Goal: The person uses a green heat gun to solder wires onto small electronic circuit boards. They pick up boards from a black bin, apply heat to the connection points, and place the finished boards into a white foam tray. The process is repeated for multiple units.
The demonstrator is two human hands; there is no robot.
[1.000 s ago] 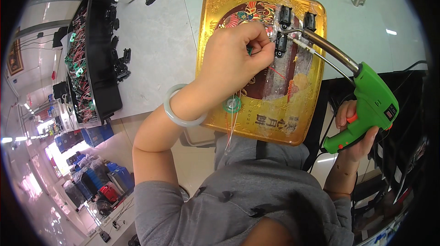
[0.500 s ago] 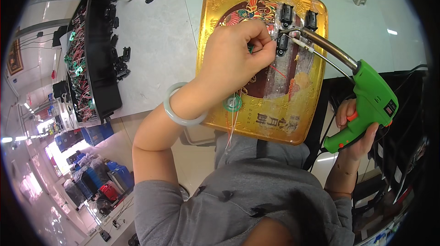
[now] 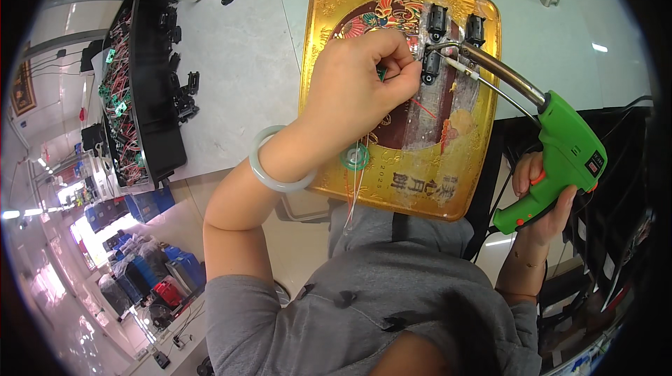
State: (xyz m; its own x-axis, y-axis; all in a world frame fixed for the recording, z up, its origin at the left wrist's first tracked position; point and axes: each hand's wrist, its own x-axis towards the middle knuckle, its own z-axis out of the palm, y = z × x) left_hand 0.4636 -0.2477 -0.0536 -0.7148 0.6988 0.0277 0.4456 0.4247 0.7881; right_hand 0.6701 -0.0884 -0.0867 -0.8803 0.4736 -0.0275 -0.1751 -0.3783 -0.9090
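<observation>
L hand (image 3: 374, 71) over mid gold tin (image 3: 323, 26): clenched in a pinch, thumb to index, w/ small green piece (image 3: 382, 73) in the curl of the fingers; what sits right at the tips too small to tell. R hand (image 3: 546, 197) off the tin's near R corner, wrapped round grip of green soldering gun (image 3: 575, 148), fingers by its orange trigger. Gun's bent metal barrel reaches in over tin's R edge; tip at far end of black housing (image 3: 430, 68), approx. Key relation: that housing lies on tin's R half, past centre toward far edge, immed. R of L fingertips (contact: can't tell); long axis runs approx. near-far, along tin's R side. L hand much nearer; R hand well off, only the gun's tip gets there. Two more housings on tin: one (image 3: 437, 20) just beyond, toward far edge; one (image 3: 475, 28) nearer far R corner. Red wire (image 3: 425, 109) below L fingertips, on tin's R half. Green ring (image 3: 355, 156) w/ wires by tin's near L part, wires trailing over near edge. Tin on pale surface (image 3: 238, 61).
</observation>
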